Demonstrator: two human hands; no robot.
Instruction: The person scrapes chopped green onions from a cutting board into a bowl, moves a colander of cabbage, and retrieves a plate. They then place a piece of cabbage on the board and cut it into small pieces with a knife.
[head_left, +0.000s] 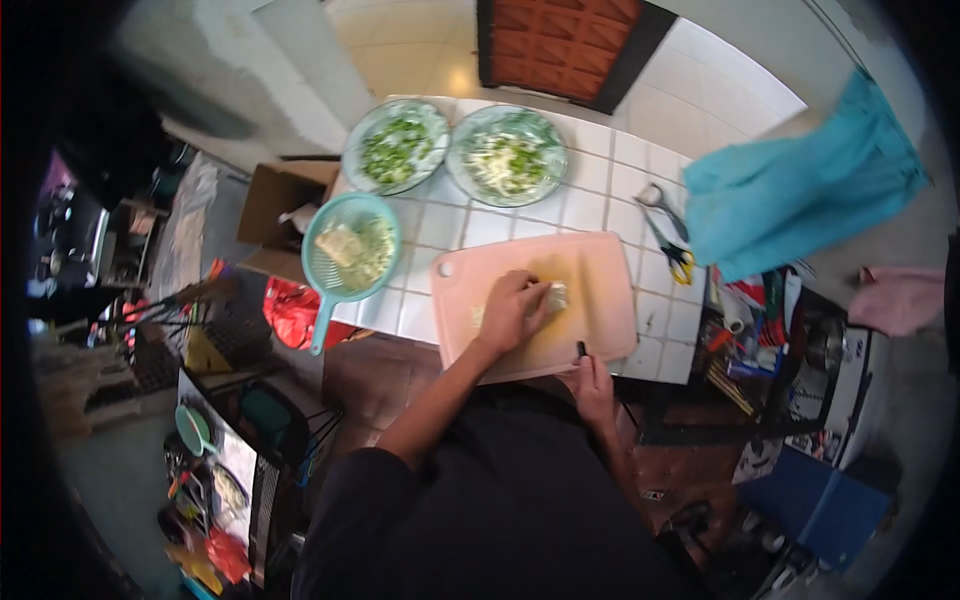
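A pink cutting board (465,290) lies on the white tiled counter in front of me. My left hand (515,315) rests on it, its curled fingers pressing on a small pale block of food (557,296). Pale bits (479,317) lie on the board beside that wrist. At the board's near edge, my right hand (592,388) is closed around a knife (581,349); its dark handle end shows, while the blade is hard to make out. Left of the board, a turquoise handled strainer (328,295) holds a larger pale block and shredded pale pieces.
Two plates, one with chopped greens (398,150) and one with greens and white shreds (508,160), stand at the counter's back. Scissors (665,230) lie on the right, near a hanging teal cloth (800,180). A cardboard box (275,215) and red bag (290,310) sit left.
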